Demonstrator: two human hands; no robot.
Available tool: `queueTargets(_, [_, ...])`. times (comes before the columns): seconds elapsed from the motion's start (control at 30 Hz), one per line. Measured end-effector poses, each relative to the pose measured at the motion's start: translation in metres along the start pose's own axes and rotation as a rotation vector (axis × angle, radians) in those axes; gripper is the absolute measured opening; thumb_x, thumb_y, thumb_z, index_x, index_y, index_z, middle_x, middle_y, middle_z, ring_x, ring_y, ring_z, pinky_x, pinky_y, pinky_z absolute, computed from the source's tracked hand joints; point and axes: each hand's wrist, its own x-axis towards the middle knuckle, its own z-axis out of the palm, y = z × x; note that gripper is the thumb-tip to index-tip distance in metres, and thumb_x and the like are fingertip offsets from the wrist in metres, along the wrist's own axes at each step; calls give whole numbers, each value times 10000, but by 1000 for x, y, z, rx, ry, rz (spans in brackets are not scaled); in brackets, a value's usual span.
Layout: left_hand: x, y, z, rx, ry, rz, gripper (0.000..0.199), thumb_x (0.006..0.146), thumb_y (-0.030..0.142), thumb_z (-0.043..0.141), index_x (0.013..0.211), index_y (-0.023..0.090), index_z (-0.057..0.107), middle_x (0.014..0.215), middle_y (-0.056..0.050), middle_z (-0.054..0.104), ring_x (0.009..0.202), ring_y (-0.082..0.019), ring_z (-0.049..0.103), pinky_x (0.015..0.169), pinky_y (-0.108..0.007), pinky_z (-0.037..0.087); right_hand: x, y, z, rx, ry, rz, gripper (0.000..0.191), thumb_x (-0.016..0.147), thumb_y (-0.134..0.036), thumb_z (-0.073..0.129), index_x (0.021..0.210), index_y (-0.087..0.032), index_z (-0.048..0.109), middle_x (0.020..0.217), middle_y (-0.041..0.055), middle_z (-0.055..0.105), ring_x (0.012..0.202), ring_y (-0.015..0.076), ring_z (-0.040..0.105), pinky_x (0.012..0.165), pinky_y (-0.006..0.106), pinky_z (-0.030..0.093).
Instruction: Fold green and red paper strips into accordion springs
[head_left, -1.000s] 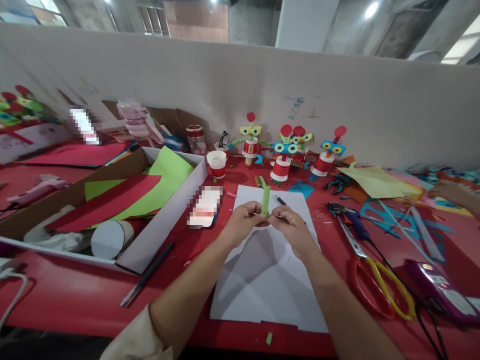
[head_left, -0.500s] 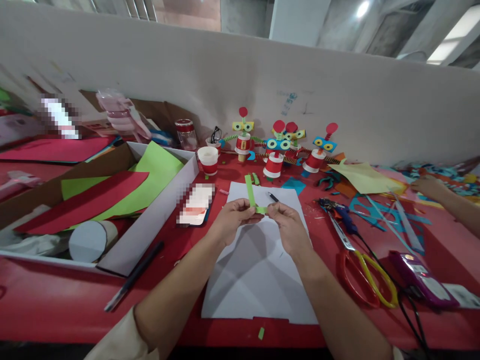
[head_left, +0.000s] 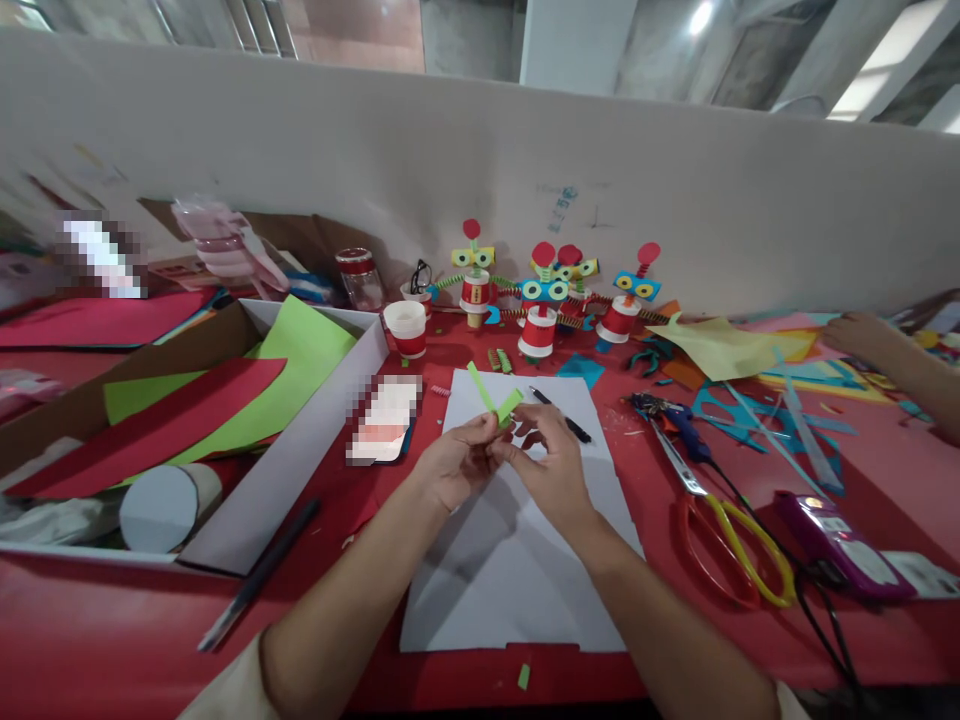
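Green paper strips (head_left: 510,406) meet at an angle above a white sheet (head_left: 517,560). My left hand (head_left: 463,458) pinches them where they cross. Close on the right, my right hand (head_left: 546,455) has its thumb near the strips and its other fingers curled; whether it touches the paper is hard to tell. A black pen (head_left: 561,414) lies on the sheet beyond my right hand. Small folded green pieces (head_left: 499,360) rest just past the sheet's far edge.
An open box (head_left: 300,450) with coloured paper stands left, beside a phone (head_left: 384,418). Cup figures (head_left: 538,330) line the back near a white-and-red cup (head_left: 406,328). Scissors (head_left: 739,550), a glue gun (head_left: 679,418) and a purple device (head_left: 844,550) lie right. Another person's hand (head_left: 862,338) reaches in.
The green strips have turned in my left hand, and one now points up to the right. My right hand has drawn back from the strip's right end, its fingers more spread.
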Motion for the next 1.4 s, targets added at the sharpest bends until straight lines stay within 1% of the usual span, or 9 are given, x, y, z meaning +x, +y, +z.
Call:
queueTargets(0.13, [2, -6, -1, -22, -10, -24, 67, 776, 130, 686, 711, 136, 672, 658, -10, 616, 530, -55, 528, 568, -164, 489, 1, -1, -2, -94, 32, -75, 139, 733, -181, 683, 857, -243, 671, 890, 28, 603, 743, 161, 569, 624, 295, 482])
queueTargets(0.37, [2, -7, -2, -27, -16, -58, 95, 746, 150, 714, 687, 147, 640, 587, 7, 570, 533, -68, 529, 564, -182, 485, 2, 0, -6, -168, 2, -145, 135, 772, -156, 614, 839, -253, 678, 887, 33, 629, 790, 184, 588, 691, 321, 500])
queueTargets(0.5, [0, -4, 0, 12, 1, -74, 48, 733, 141, 700, 709, 136, 659, 641, -24, 621, 598, -98, 574, 623, -222, 505, 2, 0, -7, -154, 9, -153, 149, 806, -161, 584, 870, -255, 681, 900, 42, 635, 830, 192, 599, 728, 327, 503])
queueTargets(0.63, [2, -4, 1, 87, 12, 40, 53, 683, 111, 726, 695, 114, 674, 666, -20, 623, 606, -84, 560, 605, -206, 466, 4, 3, -7, -94, 9, -82, 134, 815, -194, 593, 899, -248, 683, 902, 43, 630, 843, 190, 606, 722, 320, 504])
queueTargets(0.77, [6, -9, -2, 137, -13, 182, 165, 614, 202, 815, 656, 129, 672, 653, 3, 608, 624, -74, 537, 627, -201, 434, 5, 7, -6, -6, -44, 17, 139, 807, -244, 620, 937, -238, 668, 894, 34, 621, 815, 177, 603, 703, 304, 505])
queueTargets(0.83, [6, -12, -2, 135, -5, 225, 216, 568, 239, 847, 616, 145, 658, 639, 15, 598, 640, -77, 531, 657, -208, 425, 5, 8, -6, 36, -38, 58, 150, 786, -278, 654, 926, -226, 661, 890, 29, 622, 811, 173, 602, 705, 299, 503])
queueTargets(0.97, [4, -16, 0, 137, 8, 253, 258, 504, 265, 876, 632, 157, 679, 683, 12, 625, 689, -86, 535, 703, -227, 404, 4, 6, -4, 99, -4, 156, 203, 793, -320, 653, 961, -206, 643, 864, 24, 648, 771, 165, 601, 699, 301, 494])
queueTargets(1.17, [3, -18, 1, 169, -32, 302, 240, 536, 281, 859, 668, 148, 709, 702, -1, 644, 691, -103, 537, 758, -268, 395, 2, 4, -1, 197, -35, 220, 203, 812, -363, 627, 933, -201, 616, 810, 13, 663, 702, 154, 607, 678, 298, 498])
queueTargets(1.4, [2, -20, 2, 133, -60, 319, 213, 514, 224, 851, 659, 147, 715, 633, 5, 632, 631, -107, 518, 716, -277, 405, 2, 6, -2, 310, -65, 271, 186, 801, -362, 641, 903, -210, 611, 781, 0, 646, 695, 148, 592, 670, 296, 491])
